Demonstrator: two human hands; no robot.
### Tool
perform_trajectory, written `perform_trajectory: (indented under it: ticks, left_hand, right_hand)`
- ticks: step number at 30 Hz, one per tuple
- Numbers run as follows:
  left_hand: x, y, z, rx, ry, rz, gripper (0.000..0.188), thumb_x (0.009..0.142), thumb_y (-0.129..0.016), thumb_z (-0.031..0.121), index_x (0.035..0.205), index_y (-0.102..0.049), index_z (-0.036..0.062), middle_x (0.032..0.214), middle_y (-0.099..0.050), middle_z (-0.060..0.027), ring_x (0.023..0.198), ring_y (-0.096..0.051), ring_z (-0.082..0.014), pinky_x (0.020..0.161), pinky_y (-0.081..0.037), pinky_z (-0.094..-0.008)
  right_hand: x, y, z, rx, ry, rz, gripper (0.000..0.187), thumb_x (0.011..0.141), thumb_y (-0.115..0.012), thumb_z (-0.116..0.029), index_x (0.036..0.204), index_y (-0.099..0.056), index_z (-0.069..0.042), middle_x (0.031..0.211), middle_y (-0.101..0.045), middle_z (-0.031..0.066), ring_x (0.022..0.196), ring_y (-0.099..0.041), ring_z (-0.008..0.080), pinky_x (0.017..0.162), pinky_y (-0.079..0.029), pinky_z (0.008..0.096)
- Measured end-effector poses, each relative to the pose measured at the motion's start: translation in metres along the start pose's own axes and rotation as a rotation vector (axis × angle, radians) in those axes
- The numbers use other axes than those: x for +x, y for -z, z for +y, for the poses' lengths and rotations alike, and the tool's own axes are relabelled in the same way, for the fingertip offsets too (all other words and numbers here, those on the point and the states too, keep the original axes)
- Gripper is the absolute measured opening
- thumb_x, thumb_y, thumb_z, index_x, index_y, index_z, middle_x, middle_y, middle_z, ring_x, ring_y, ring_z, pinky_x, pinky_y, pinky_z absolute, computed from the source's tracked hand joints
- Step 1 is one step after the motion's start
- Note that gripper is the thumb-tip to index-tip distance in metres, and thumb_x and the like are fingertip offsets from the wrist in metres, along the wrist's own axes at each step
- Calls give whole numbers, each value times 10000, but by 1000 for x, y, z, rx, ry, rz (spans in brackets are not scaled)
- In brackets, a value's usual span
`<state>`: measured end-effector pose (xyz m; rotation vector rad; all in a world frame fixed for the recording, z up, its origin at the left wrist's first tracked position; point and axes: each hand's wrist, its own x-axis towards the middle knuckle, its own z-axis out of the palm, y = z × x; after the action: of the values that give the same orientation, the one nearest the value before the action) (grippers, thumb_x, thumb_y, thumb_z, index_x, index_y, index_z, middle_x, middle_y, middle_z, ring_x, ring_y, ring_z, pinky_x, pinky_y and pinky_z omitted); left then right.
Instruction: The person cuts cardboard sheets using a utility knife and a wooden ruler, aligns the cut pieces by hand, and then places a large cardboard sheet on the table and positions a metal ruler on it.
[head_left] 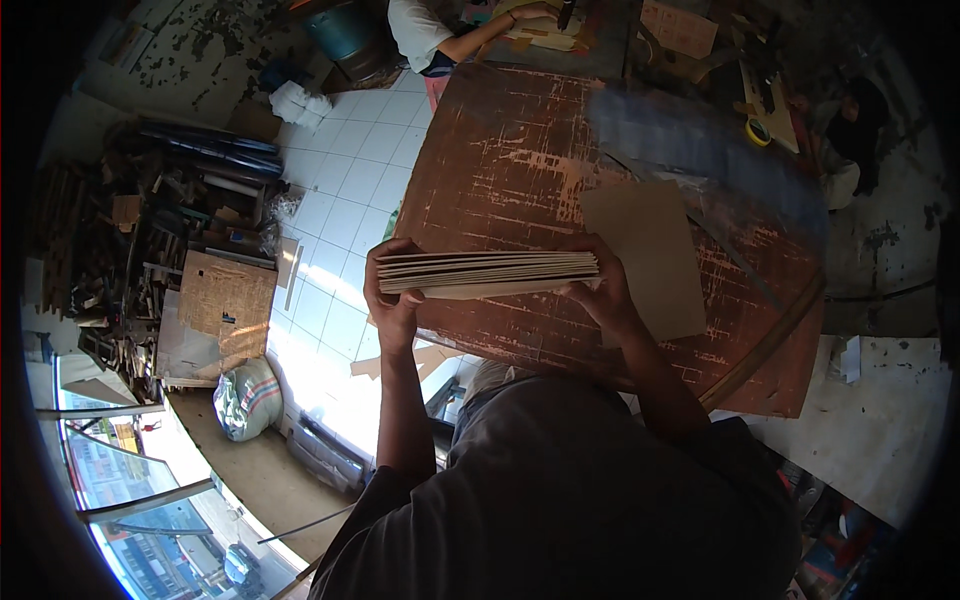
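Observation:
Between my two hands I hold a stack of thin tan board sheets, its layered edges facing up toward me. My left hand grips the left end, thumb on the near side and fingers round the far side. At the right end my right hand is closed on the same stack in a like way. The stack is above the worn reddish-brown tabletop. Just right of my right hand, a large flat tan board sheet lies on the table.
A wooden strip runs along the table's right side. Clear plastic sheeting and a yellow tape roll lie toward the far right. Another person's arm reaches over a far work surface. Stacked wood scraps and a white sack are at left.

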<state>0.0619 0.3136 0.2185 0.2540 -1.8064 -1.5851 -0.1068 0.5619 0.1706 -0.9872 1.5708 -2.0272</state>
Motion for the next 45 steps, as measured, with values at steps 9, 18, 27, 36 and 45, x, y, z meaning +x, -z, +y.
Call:
perform_trajectory:
  ticks: [9, 18, 27, 36, 45]
  left_hand:
    - [8, -15, 2, -60, -41, 115, 685, 766, -824, 536, 1090, -533, 7, 879, -621, -66, 799, -591, -126, 736, -453, -252]
    - [4, -10, -6, 28, -42, 120, 720, 736, -766, 677, 945, -522, 33, 823, -611, -68, 744, -573, -123, 687, -437, -254]
    - [4, -9, -13, 52, -119, 102, 606, 857, -673, 619, 889, -484, 44, 809, -590, -90, 730, -546, -138, 695, -432, -275]
    - [4, -20, 0, -32, -46, 177, 250, 954, -564, 243, 831, -461, 53, 771, -573, -102, 710, -540, -160, 699, -443, -303]
    - [3, -20, -3, -20, -54, 208, 246, 947, -568, 231, 810, -456, 60, 755, -572, -92, 704, -539, -157, 696, -437, -298]
  right_hand:
    - [11, -19, -25, -118, 141, 92, 251, 891, -740, -168, 1054, -624, -17, 932, -690, 83, 871, -668, 154, 786, -517, 312]
    - [12, -30, -22, -87, 174, 144, 241, 895, -727, -188, 1009, -585, -31, 879, -646, 60, 800, -626, 138, 740, -496, 302]
    - [14, -33, -20, -146, 190, 180, 292, 875, -749, -249, 978, -586, -29, 845, -644, 67, 784, -624, 157, 737, -497, 320]
    - [10, -37, -43, -32, 50, 180, 452, 924, -604, -474, 924, -566, -24, 731, -559, 34, 710, -549, 121, 631, -434, 302]
    - [12, -48, -50, -36, -10, 307, 394, 931, -541, -421, 847, -533, -37, 687, -491, 18, 708, -471, 101, 669, -380, 301]
